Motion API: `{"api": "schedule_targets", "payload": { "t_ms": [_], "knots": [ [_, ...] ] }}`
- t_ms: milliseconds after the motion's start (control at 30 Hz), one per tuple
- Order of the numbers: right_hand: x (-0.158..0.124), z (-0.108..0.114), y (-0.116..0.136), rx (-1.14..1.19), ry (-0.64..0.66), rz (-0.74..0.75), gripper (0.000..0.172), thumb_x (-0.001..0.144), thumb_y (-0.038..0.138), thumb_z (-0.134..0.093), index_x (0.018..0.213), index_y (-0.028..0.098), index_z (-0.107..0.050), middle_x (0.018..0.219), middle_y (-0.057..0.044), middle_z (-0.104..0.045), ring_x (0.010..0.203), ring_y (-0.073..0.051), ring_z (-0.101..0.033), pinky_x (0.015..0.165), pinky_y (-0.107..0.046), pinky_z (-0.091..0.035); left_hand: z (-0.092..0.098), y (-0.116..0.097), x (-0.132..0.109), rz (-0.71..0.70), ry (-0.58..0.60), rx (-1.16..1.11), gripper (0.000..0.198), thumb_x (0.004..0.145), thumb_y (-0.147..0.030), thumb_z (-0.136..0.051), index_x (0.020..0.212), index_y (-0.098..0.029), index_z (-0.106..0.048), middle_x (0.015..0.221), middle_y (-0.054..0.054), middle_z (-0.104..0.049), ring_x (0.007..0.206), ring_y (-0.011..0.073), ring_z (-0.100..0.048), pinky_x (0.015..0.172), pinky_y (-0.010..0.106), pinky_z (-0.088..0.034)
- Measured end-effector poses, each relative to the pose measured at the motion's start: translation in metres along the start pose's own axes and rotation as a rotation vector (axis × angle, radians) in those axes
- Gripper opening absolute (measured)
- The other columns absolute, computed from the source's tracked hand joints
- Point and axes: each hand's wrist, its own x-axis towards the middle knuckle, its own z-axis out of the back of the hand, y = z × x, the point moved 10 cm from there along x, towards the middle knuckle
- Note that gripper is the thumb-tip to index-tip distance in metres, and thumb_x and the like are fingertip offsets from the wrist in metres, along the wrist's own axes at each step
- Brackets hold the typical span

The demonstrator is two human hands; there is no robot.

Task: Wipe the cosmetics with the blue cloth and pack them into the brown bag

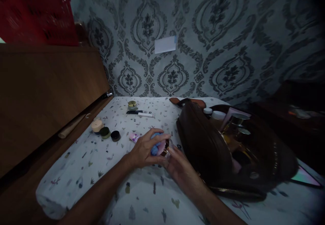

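Observation:
Near the middle of the patterned white cloth, my left hand (146, 150) is wrapped round a small round container (165, 147) with a pink and brown face. Something fluffy and blue (154, 144) shows between its fingers. My right hand (179, 162) grips the same container from the right, its fingertips at the rim. A pink and purple tube (134, 137) lies just behind my left hand, partly hidden by it. An open dark brown bag (203, 143), filled with bottles and jars (217, 119), stands right of my hands.
At the left are a beige-lidded jar (97, 126), a green-black jar (105, 132) and a black jar (115, 136). Farther back sit a gold-lidded jar (132, 105) and a white pen-like stick (146, 115). A wooden cabinet (50, 93) borders the left; a phone-like device (306, 177) lies right.

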Motion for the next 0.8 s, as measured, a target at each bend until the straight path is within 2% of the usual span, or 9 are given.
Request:
{"api": "schedule_targets", "payload": {
  "t_ms": [167, 333, 433, 533, 600, 700, 800],
  "knots": [
    [-0.001, 0.000, -0.006, -0.031, 0.003, -0.036, 0.039, 0.069, 0.049, -0.083, 0.098, 0.025, -0.074, 0.100, -0.004, -0.074, 0.076, -0.017, -0.066, 0.070, -0.029, -0.053, -0.002, 0.003, -0.004, 0.001, -0.034, 0.122, 0.064, 0.090, -0.067, -0.043, 0.133, -0.020, -0.054, 0.118, 0.015, -0.055, 0.107, 0.0266, -0.058, 0.090, 0.037, -0.050],
    [0.000, 0.009, -0.003, -0.117, -0.043, 0.034, 0.053, 0.067, 0.043, -0.087, 0.115, 0.030, -0.070, 0.118, -0.006, -0.070, 0.099, -0.023, -0.066, 0.075, -0.031, -0.054, 0.000, 0.008, -0.005, 0.125, -0.110, 0.049, 0.058, 0.094, -0.061, -0.039, 0.123, -0.015, -0.058, 0.106, 0.012, -0.057, 0.097, 0.0240, -0.059, 0.088, 0.036, -0.049],
    [0.003, 0.017, -0.001, -0.160, -0.074, 0.073, 0.060, 0.063, 0.042, -0.089, 0.119, 0.031, -0.068, 0.126, -0.007, -0.067, 0.109, -0.025, -0.064, 0.083, -0.033, -0.054, 0.001, 0.013, -0.004, 0.218, -0.138, -0.022, 0.052, 0.095, -0.058, -0.040, 0.117, -0.017, -0.061, 0.101, 0.009, -0.058, 0.095, 0.0229, -0.059, 0.089, 0.036, -0.047],
    [0.006, 0.022, 0.003, -0.220, -0.104, 0.107, 0.067, 0.056, 0.037, -0.093, 0.118, 0.030, -0.068, 0.129, -0.008, -0.065, 0.111, -0.026, -0.064, 0.090, -0.036, -0.053, -0.001, 0.020, -0.003, 0.286, -0.154, -0.093, 0.045, 0.096, -0.056, -0.041, 0.110, -0.019, -0.063, 0.100, 0.007, -0.061, 0.096, 0.0222, -0.059, 0.089, 0.035, -0.045],
    [0.007, 0.024, 0.007, -0.255, -0.113, 0.135, 0.068, 0.054, 0.036, -0.094, 0.117, 0.030, -0.068, 0.129, -0.008, -0.065, 0.109, -0.027, -0.065, 0.090, -0.038, -0.054, -0.002, 0.024, -0.002, 0.299, -0.153, -0.134, 0.044, 0.096, -0.056, -0.042, 0.108, -0.019, -0.063, 0.101, 0.007, -0.063, 0.097, 0.0223, -0.060, 0.089, 0.034, -0.045],
    [0.008, 0.023, 0.010, -0.270, -0.108, 0.154, 0.068, 0.056, 0.035, -0.093, 0.120, 0.031, -0.067, 0.129, -0.008, -0.065, 0.109, -0.027, -0.065, 0.089, -0.039, -0.055, -0.002, 0.028, -0.002, 0.308, -0.135, -0.166, 0.050, 0.095, -0.059, -0.041, 0.114, -0.019, -0.063, 0.108, 0.008, -0.064, 0.104, 0.0237, -0.059, 0.094, 0.036, -0.044],
    [0.006, 0.025, 0.011, -0.249, -0.129, 0.142, 0.069, 0.059, 0.035, -0.092, 0.123, 0.032, -0.065, 0.131, -0.007, -0.065, 0.114, -0.026, -0.064, 0.093, -0.037, -0.053, -0.002, 0.029, -0.001, 0.310, -0.074, -0.176, 0.062, 0.090, -0.065, -0.048, 0.133, -0.021, -0.055, 0.122, 0.011, -0.060, 0.114, 0.0267, -0.056, 0.100, 0.039, -0.042]
  ]
}}
